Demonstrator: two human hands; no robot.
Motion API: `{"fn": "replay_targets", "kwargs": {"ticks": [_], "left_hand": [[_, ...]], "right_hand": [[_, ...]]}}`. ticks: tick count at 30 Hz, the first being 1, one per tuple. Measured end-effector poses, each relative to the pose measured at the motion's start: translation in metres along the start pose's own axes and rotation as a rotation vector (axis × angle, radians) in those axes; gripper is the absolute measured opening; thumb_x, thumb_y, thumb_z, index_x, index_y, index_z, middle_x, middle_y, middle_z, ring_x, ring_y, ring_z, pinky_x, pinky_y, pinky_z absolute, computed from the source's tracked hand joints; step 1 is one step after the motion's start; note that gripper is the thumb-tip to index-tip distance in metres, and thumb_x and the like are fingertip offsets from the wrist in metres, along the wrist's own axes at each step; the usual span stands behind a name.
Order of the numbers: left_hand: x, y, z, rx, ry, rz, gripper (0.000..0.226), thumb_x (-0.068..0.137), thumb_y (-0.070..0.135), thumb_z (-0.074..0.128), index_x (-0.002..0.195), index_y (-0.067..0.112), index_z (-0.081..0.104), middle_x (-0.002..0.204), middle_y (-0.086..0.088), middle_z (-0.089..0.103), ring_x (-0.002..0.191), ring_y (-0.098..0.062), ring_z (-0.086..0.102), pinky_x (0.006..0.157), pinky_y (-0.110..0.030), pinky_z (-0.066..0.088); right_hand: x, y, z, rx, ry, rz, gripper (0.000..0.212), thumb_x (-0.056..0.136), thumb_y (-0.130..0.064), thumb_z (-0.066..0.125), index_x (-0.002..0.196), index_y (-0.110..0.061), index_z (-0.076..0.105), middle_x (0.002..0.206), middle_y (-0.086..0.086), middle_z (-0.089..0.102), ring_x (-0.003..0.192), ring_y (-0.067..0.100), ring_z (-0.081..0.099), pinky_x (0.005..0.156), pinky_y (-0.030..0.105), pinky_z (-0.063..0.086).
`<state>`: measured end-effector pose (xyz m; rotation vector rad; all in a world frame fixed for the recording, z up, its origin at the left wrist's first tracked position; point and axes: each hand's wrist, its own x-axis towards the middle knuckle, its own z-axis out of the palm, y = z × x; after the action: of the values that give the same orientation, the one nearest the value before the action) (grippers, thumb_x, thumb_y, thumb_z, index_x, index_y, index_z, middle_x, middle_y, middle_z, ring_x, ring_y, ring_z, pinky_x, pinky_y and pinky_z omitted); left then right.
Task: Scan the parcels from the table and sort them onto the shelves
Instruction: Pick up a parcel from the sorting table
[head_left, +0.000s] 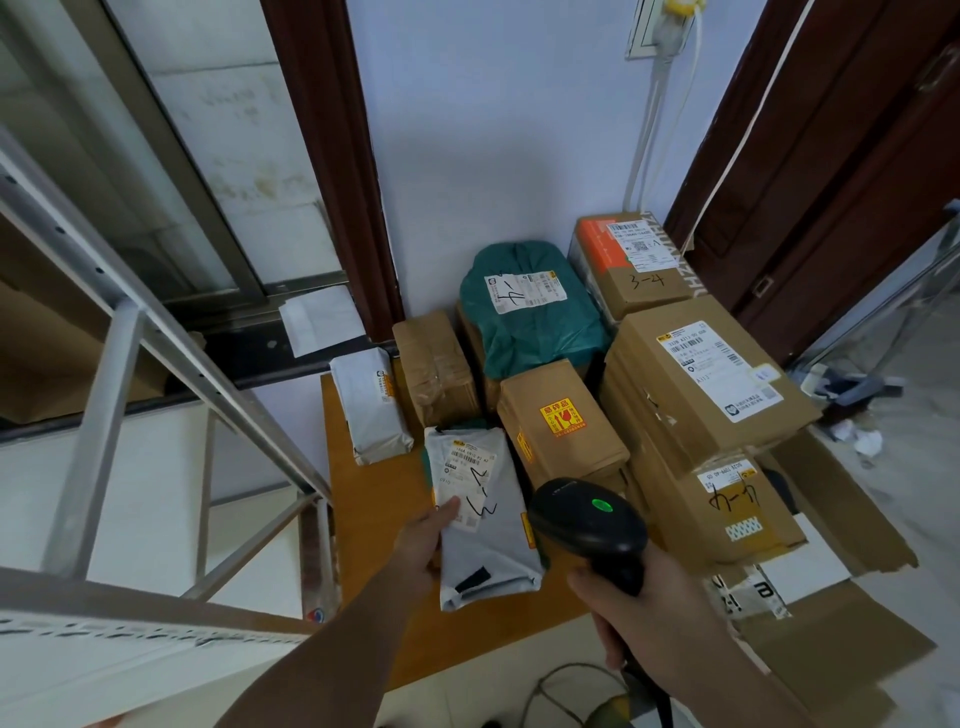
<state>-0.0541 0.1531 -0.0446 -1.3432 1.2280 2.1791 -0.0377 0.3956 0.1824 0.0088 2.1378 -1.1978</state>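
Against a pale blue wall, an orange table (363, 519) is crowded with parcels. Near its front edge, a grey mailer bag (485, 540) is pinched at its left side by the left hand (423, 540); it is judged soft, light and slippery, best held at an edge. A scanner (589, 530) is gripped by the right hand (628, 608).
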Motion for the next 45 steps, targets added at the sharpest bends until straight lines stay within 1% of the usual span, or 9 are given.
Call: {"fn": "replay_targets", "kwargs": {"ticks": [7,11,14,20,24,29,35,40,45], "left_hand": [[-0.016,-0.002,-0.014,-0.094,0.0,0.022,0.029,0.085,0.007,0.083,0.099,0.007,0.058,0.11,-0.03,0.075,0.089,-0.044,0.075,0.066,-0.049,0.063],[-0.027,-0.003,-0.017,-0.142,-0.014,0.072,0.03,0.088,0.004,0.08,0.104,0.004,0.055,0.111,-0.029,0.074,0.103,-0.049,0.071,0.083,-0.059,0.061],[-0.045,-0.001,-0.015,-0.179,-0.104,0.105,0.029,0.091,-0.006,0.071,0.116,0.004,0.061,0.1,-0.021,0.08,0.097,-0.044,0.073,0.081,-0.055,0.059],[-0.084,0.013,-0.013,-0.081,-0.321,0.182,0.071,0.074,-0.005,0.08,0.141,0.006,0.058,0.128,-0.023,0.072,0.116,-0.046,0.07,0.091,-0.056,0.059],[-0.112,0.025,-0.002,-0.157,-0.473,0.322,0.065,0.082,-0.001,0.078,0.142,0.014,0.057,0.136,-0.022,0.068,0.123,-0.044,0.067,0.098,-0.058,0.056],[-0.135,0.043,0.017,-0.202,-0.488,0.417,0.058,0.091,-0.006,0.065,0.146,0.012,0.055,0.136,-0.019,0.069,0.111,-0.035,0.074,0.079,-0.043,0.063],[-0.139,0.051,0.023,-0.213,-0.501,0.493,0.07,0.086,-0.005,0.076,0.149,0.012,0.052,0.142,-0.019,0.065,0.131,-0.043,0.062,0.11,-0.065,0.047],[-0.146,0.051,0.023,-0.231,-0.525,0.52,0.064,0.088,-0.01,0.071,0.147,0.006,0.053,0.138,-0.024,0.066,0.127,-0.045,0.064,0.109,-0.066,0.048],[-0.154,0.054,0.016,-0.242,-0.573,0.494,0.072,0.083,-0.008,0.077,0.149,0.006,0.051,0.142,-0.027,0.062,0.131,-0.048,0.06,0.102,-0.061,0.054]], "right_hand": [[-0.004,-0.008,0.007,0.045,-0.02,-0.007,0.015,0.095,-0.022,0.064,0.093,-0.009,0.057,0.051,0.006,0.056,0.048,0.018,0.055,0.053,0.022,0.049],[-0.007,-0.011,0.012,0.044,-0.026,-0.044,0.013,0.095,-0.023,0.063,0.095,-0.011,0.057,0.054,0.01,0.056,0.05,0.02,0.055,0.058,0.026,0.051],[-0.009,-0.014,0.017,0.041,-0.016,-0.062,0.012,0.095,-0.023,0.064,0.094,-0.013,0.057,0.055,0.01,0.056,0.05,0.021,0.056,0.063,0.034,0.052],[-0.019,-0.028,0.027,0.025,0.063,-0.163,0.018,0.096,-0.021,0.063,0.08,-0.016,0.055,0.044,0.0,0.052,0.04,0.014,0.051,0.052,0.028,0.049],[-0.025,-0.041,0.034,0.081,0.139,-0.187,0.015,0.094,-0.017,0.062,0.082,-0.014,0.054,0.044,0.001,0.052,0.039,0.017,0.052,0.052,0.033,0.051],[-0.035,-0.059,0.043,0.085,0.214,-0.216,0.02,0.094,-0.012,0.058,0.075,-0.008,0.053,0.046,0.008,0.049,0.037,0.02,0.049,0.05,0.034,0.048],[-0.045,-0.074,0.054,0.055,0.277,-0.263,0.015,0.093,-0.012,0.057,0.085,0.001,0.057,0.051,0.011,0.052,0.038,0.017,0.049,0.054,0.039,0.05],[-0.053,-0.082,0.063,0.081,0.303,-0.285,0.006,0.094,-0.013,0.056,0.089,-0.011,0.057,0.051,0.008,0.053,0.037,0.019,0.051,0.043,0.026,0.047],[-0.06,-0.088,0.076,0.11,0.289,-0.261,0.015,0.097,-0.019,0.056,0.084,-0.012,0.057,0.047,0.007,0.051,0.038,0.02,0.049,0.042,0.025,0.043]]}}
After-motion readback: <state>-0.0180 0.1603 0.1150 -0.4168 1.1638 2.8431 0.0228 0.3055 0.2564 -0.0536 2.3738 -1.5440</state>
